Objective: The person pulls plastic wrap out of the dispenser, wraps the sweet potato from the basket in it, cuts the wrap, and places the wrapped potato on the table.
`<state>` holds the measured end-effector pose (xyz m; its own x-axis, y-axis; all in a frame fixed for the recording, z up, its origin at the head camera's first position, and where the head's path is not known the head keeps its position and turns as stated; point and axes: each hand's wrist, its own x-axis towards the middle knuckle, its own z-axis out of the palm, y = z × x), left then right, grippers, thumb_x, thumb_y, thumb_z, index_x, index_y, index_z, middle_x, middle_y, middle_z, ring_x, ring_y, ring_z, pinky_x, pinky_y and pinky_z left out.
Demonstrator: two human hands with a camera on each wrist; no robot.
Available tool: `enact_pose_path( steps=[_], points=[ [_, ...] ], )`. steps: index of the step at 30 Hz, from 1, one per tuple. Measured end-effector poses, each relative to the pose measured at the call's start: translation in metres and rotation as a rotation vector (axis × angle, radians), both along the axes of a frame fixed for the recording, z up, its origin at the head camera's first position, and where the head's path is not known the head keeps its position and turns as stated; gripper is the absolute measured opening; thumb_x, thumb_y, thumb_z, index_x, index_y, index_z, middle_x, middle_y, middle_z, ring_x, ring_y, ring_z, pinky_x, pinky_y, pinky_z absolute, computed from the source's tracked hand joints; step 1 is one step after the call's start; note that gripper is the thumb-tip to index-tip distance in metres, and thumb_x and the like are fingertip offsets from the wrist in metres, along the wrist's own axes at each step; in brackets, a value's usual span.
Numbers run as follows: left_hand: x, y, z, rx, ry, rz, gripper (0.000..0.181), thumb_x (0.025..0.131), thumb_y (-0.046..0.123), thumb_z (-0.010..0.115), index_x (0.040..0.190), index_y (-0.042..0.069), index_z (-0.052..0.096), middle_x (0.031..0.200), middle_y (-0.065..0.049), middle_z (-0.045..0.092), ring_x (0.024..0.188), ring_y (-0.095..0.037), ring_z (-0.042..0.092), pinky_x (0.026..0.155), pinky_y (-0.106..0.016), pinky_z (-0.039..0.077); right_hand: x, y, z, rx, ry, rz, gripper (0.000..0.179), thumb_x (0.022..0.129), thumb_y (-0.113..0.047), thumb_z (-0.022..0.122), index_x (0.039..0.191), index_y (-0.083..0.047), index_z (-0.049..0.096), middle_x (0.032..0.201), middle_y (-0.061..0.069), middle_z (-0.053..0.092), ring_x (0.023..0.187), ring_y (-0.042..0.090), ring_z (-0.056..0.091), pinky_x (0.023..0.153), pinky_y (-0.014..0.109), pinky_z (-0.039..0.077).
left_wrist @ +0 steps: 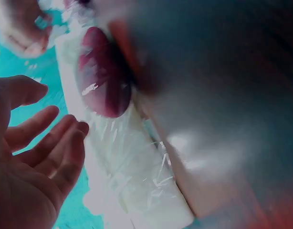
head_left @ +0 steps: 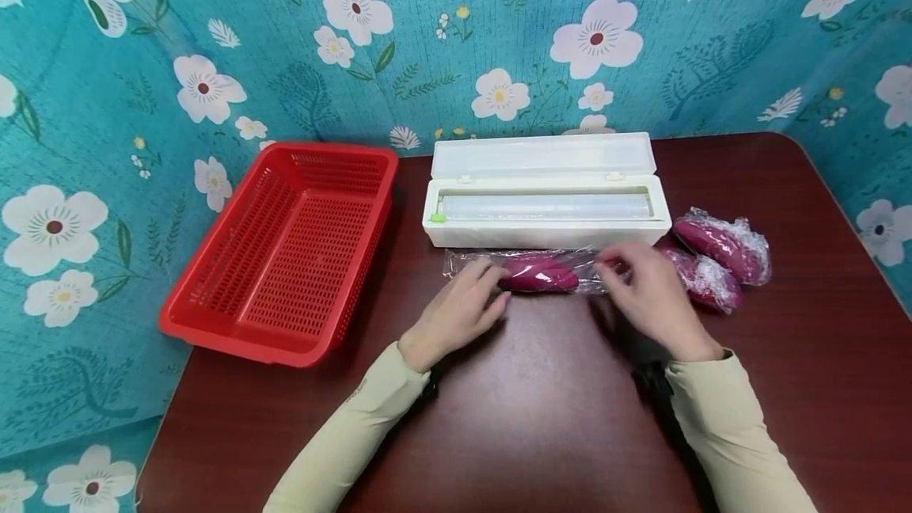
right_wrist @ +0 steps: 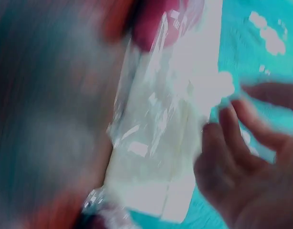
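Note:
On the table lies a magenta, elongated piece (head_left: 540,273), shaped like a sweet potato, in a strip of clear plastic wrap (head_left: 590,277). The wrap's loose ends stretch out flat past both of its ends. My left hand (head_left: 463,303) is at the left end, fingers loosely bent; in the left wrist view this hand (left_wrist: 41,148) has nothing between its fingers. At the right end hovers my right hand (head_left: 650,291), thumb and fingertips near the film. The right wrist view shows that hand (right_wrist: 251,152) blurred, fingers apart from the wrap (right_wrist: 151,109).
Directly behind the piece stands a white wrap dispenser (head_left: 547,234), its lid raised and a film roll (head_left: 545,206) inside. To the right lie two wrapped magenta pieces (head_left: 723,245). A red plastic basket (head_left: 249,351) sits at the left. A floral teal cloth (head_left: 442,38) hangs behind the table.

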<state>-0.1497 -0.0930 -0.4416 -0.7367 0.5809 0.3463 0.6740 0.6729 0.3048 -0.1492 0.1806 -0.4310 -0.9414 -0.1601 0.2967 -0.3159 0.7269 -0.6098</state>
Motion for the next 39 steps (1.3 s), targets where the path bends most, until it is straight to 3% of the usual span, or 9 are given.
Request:
enact_pose_path(
  steps=[3,7,11,17,25,30,39],
  points=[
    [-0.002,0.007,-0.004,-0.078,0.004,-0.006,0.036,0.089,0.016,0.065,0.121,0.003,0.059,0.118,-0.008,0.058,0.11,-0.021,0.057,0.1,-0.034,0.045,0.002,-0.013,-0.002,0.086,-0.053,0.196,0.027,0.087,-0.009,0.068,0.112,0.001,0.063,0.11,0.017,0.062,0.104,0.032,0.056,0.09,0.051,0.044],
    [-0.007,0.013,-0.009,-0.123,-0.018,-0.012,0.047,0.088,0.019,0.066,0.13,0.002,0.052,0.129,-0.011,0.053,0.119,-0.023,0.053,0.105,-0.036,0.042,-0.001,-0.025,-0.01,0.148,-0.102,0.274,0.044,0.086,-0.011,0.069,0.124,0.004,0.056,0.124,0.018,0.054,0.118,0.035,0.048,0.101,0.052,0.038],
    [-0.012,0.017,-0.013,-0.136,-0.066,-0.009,0.051,0.09,0.021,0.065,0.134,0.002,0.048,0.134,-0.012,0.049,0.122,-0.023,0.052,0.107,-0.034,0.041,-0.005,-0.03,-0.018,0.173,-0.109,0.273,0.053,0.084,-0.013,0.071,0.129,0.007,0.051,0.129,0.022,0.05,0.122,0.038,0.045,0.104,0.053,0.036],
    [-0.02,0.021,-0.015,-0.086,-0.164,0.005,0.058,0.088,0.018,0.068,0.138,0.002,0.043,0.135,-0.013,0.046,0.123,-0.025,0.05,0.108,-0.035,0.04,-0.012,-0.036,-0.021,0.188,-0.073,0.254,0.056,0.083,-0.012,0.072,0.131,0.005,0.049,0.126,0.024,0.05,0.119,0.039,0.045,0.101,0.054,0.038],
    [-0.028,0.031,-0.013,-0.176,-0.24,0.129,0.065,0.089,0.029,0.066,0.146,0.019,0.037,0.132,-0.009,0.044,0.113,-0.024,0.048,0.087,-0.038,0.044,-0.019,-0.047,-0.017,0.239,-0.126,0.171,0.05,0.088,-0.023,0.068,0.129,0.002,0.053,0.123,0.025,0.047,0.115,0.042,0.044,0.095,0.057,0.04],
    [-0.029,0.036,-0.01,-0.207,-0.282,0.189,0.065,0.088,0.032,0.066,0.145,0.019,0.037,0.132,-0.009,0.042,0.112,-0.024,0.044,0.08,-0.035,0.041,-0.02,-0.05,-0.017,0.259,-0.144,0.147,0.053,0.088,-0.023,0.069,0.131,0.002,0.051,0.121,0.026,0.046,0.112,0.043,0.044,0.091,0.059,0.041],
    [-0.029,0.033,-0.012,-0.166,-0.305,0.162,0.069,0.09,0.031,0.065,0.149,0.015,0.033,0.137,-0.01,0.04,0.12,-0.025,0.043,0.087,-0.037,0.043,-0.018,-0.05,-0.017,0.262,-0.128,0.156,0.052,0.088,-0.022,0.068,0.132,0.002,0.051,0.121,0.024,0.048,0.114,0.04,0.044,0.093,0.056,0.041]
  ],
)
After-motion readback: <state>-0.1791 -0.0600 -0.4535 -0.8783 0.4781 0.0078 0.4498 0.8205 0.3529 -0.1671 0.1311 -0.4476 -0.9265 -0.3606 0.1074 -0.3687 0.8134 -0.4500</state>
